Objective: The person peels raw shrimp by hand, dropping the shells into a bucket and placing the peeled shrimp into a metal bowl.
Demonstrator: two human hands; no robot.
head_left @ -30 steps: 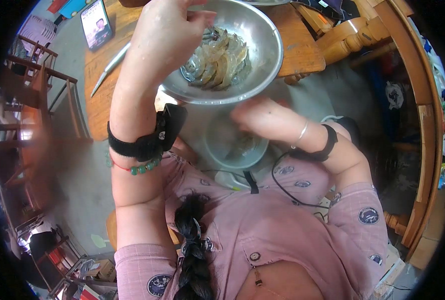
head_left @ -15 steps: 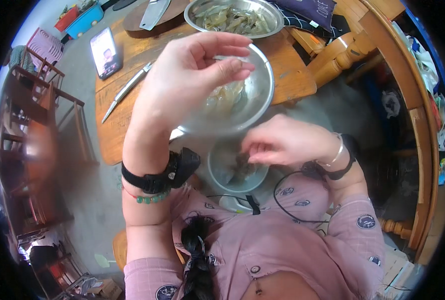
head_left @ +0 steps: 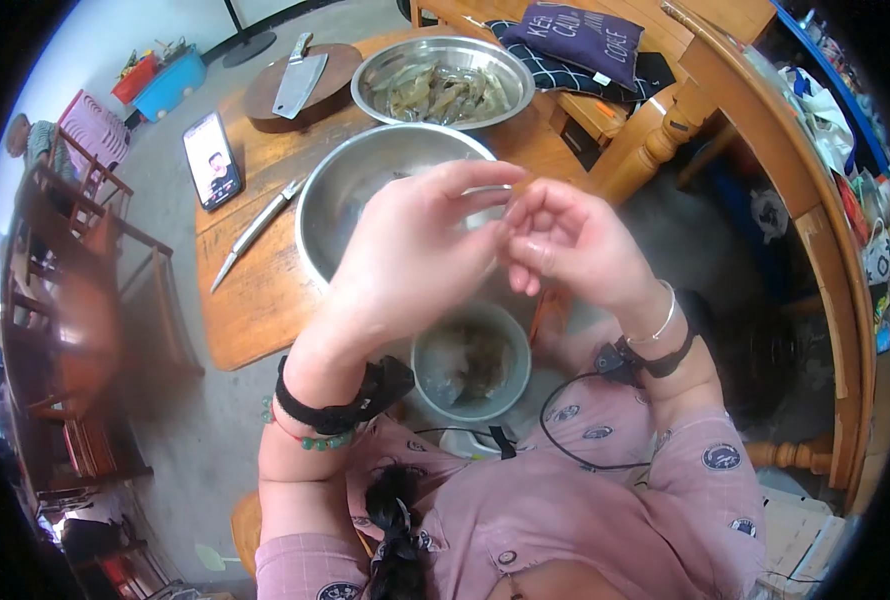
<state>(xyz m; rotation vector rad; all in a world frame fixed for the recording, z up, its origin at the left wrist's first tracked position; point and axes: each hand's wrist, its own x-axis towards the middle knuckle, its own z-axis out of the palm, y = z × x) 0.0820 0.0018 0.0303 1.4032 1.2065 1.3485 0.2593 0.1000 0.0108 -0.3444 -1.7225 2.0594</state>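
Observation:
My left hand (head_left: 430,245) is in front of the large steel bowl (head_left: 310,205), its thumb and fingers closed around something too small to make out. Right beside it, my right hand (head_left: 575,240) has its fingers curled in a pinch, and the fingertips of both hands meet. What lies between them is mostly hidden. My hands and left forearm cover much of the bowl. Behind it, a second steel bowl (head_left: 360,95) holds raw shrimp (head_left: 445,92). Below my hands, a grey bucket (head_left: 420,375) holds wet, brownish scraps (head_left: 480,365).
On the wooden table (head_left: 240,325) lie a phone (head_left: 211,160), a slim knife (head_left: 255,235) and a round board (head_left: 260,95) with a cleaver (head_left: 299,85). A purple cushion (head_left: 580,45) is on the bench at the back. A cable (head_left: 555,440) loops near my lap.
My right hand has risen from above the bucket to meet my left hand, which has moved lower in view. The view has shifted, showing more of the table's far side.

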